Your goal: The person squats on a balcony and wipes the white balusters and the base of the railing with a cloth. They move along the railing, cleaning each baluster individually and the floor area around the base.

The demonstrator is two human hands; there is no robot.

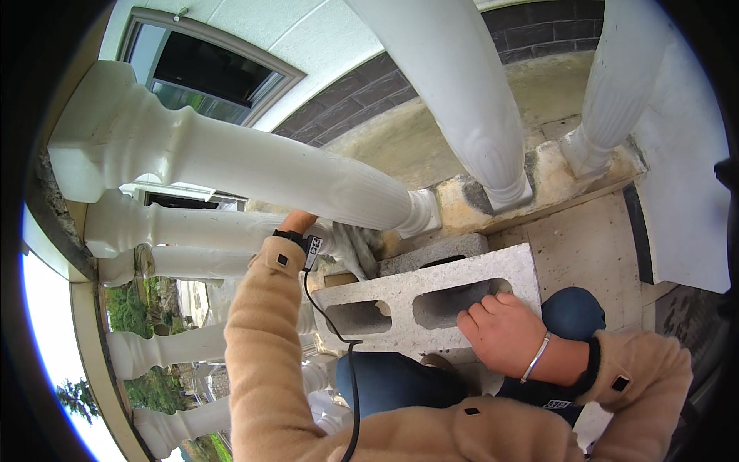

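A grey hollow concrete block (402,296) stands in front of my knees, with two openings facing up. My right hand (500,331) is closed over the rim of its right opening, fingers curled at the edge. My left hand (299,221) reaches among the white balusters, and the nearest baluster (292,169) hides its fingers. Beside that hand, a grey-white cloth (356,248) is bunched around the lower end of the second baluster (192,229). Whether my left fingers touch the cloth cannot be seen.
Another concrete block (431,254) lies behind the front one, against the stained ledge (462,202). More white balusters, such as a tall one (469,100), rise from that ledge. A black cable (352,400) hangs from my left wrist. Pale floor tiles (577,239) lie to the right.
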